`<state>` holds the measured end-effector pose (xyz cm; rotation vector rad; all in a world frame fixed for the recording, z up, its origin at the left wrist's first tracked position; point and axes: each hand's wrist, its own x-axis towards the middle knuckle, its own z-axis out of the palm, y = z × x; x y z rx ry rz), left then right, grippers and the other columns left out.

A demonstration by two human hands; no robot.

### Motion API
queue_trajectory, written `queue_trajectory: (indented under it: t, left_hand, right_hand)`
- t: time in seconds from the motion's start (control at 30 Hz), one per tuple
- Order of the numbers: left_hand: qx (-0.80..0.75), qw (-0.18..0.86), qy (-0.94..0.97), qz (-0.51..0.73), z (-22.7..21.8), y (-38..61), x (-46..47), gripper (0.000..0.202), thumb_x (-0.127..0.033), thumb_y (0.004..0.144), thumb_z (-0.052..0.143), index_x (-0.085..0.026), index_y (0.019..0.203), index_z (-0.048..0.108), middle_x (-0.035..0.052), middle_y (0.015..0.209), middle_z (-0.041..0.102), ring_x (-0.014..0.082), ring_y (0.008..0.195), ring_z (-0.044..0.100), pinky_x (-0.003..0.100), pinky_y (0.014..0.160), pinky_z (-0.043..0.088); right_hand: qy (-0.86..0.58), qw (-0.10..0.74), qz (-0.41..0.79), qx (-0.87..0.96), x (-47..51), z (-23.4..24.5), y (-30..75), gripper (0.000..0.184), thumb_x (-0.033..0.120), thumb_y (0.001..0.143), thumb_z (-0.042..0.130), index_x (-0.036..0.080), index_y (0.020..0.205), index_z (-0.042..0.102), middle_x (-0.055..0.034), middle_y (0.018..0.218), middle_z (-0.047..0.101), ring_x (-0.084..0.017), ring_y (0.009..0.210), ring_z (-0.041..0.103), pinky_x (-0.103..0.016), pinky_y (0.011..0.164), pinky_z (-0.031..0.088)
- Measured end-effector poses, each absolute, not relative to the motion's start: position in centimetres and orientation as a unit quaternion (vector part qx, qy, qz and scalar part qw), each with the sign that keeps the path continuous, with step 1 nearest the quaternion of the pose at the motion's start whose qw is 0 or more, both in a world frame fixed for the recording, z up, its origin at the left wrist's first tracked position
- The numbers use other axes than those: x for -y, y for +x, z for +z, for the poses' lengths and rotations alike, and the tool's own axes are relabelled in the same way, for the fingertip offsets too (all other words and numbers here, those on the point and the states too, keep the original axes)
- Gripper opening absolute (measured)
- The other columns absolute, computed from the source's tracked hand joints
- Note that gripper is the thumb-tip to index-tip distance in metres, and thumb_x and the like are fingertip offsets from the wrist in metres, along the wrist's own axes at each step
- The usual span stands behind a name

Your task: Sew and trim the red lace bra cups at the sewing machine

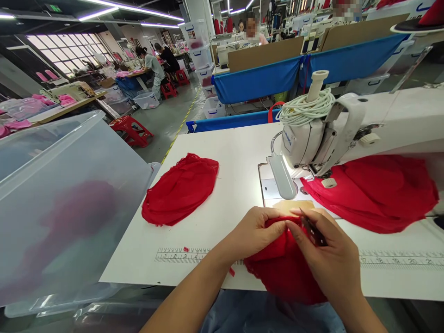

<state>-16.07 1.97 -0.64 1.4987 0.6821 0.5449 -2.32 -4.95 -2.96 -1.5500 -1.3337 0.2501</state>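
Observation:
My left hand [255, 231] and my right hand [329, 254] are closed on a piece of red fabric [280, 268] at the near edge of the white sewing table [236, 185]. The right hand also pinches a small dark tool [312, 229], perhaps a thread snipper, against the fabric. Both hands sit just in front of the white sewing machine [347, 129]. A stack of red fabric pieces [180, 189] lies to the left on the table. A larger heap of red fabric [378, 194] lies under the machine arm to the right.
A translucent plastic bin [62, 199] with reddish cloth stands close on the left. A coil of white cord [305, 108] sits on the machine. A printed ruler [180, 254] runs along the table front. Other people work at benches farther back, by red stools [132, 129].

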Motion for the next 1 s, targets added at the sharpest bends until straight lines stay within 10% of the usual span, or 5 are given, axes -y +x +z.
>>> queue_trajectory:
  t: [0.57,0.73,0.87,1.0]
  left_hand:
    - [-0.310,0.544,0.751,0.210,-1.4,-15.6,-1.2,0.017,-0.014,0.079,0.056,-0.020,0.095,0.061,-0.0036,0.075,0.058,0.0120,0.068,0.052,0.022,0.066,0.040]
    - [-0.345,0.447,0.807,0.174,-2.0,-15.4,-1.5,0.020,-0.011,0.083,0.044,-0.018,0.077,0.061,-0.0003,0.071,0.060,0.0143,0.066,0.052,0.024,0.062,0.038]
    - [-0.392,0.368,0.829,0.155,-2.5,-15.4,-1.9,0.021,-0.011,0.082,0.044,-0.017,0.086,0.064,0.0053,0.085,0.067,0.0199,0.077,0.058,0.029,0.070,0.043]
    - [-0.328,0.428,0.805,0.247,-2.3,-15.5,-2.0,0.030,-0.012,0.087,0.041,-0.016,0.102,0.067,0.0089,0.106,0.067,0.0212,0.097,0.059,0.031,0.087,0.045]
  right_hand:
    - [-0.612,0.498,-0.038,0.613,5.4,-2.6,-3.4,0.010,0.017,0.088,0.049,0.026,0.085,0.051,0.0012,0.078,0.068,-0.013,0.061,0.062,-0.023,0.049,0.044]
    - [-0.535,0.555,0.170,0.614,6.8,-2.1,-3.5,0.013,0.018,0.092,0.047,0.026,0.083,0.047,0.0039,0.070,0.063,-0.010,0.055,0.060,-0.020,0.051,0.047]
    - [-0.366,0.483,0.448,0.657,8.1,-0.8,-3.0,0.017,0.032,0.096,0.048,0.025,0.080,0.050,0.0024,0.068,0.061,-0.009,0.051,0.057,-0.018,0.047,0.045]
    - [-0.321,0.446,0.471,0.690,8.0,-0.2,-2.1,0.018,0.034,0.094,0.048,0.026,0.086,0.062,-0.0017,0.080,0.066,-0.013,0.066,0.062,-0.021,0.059,0.051]
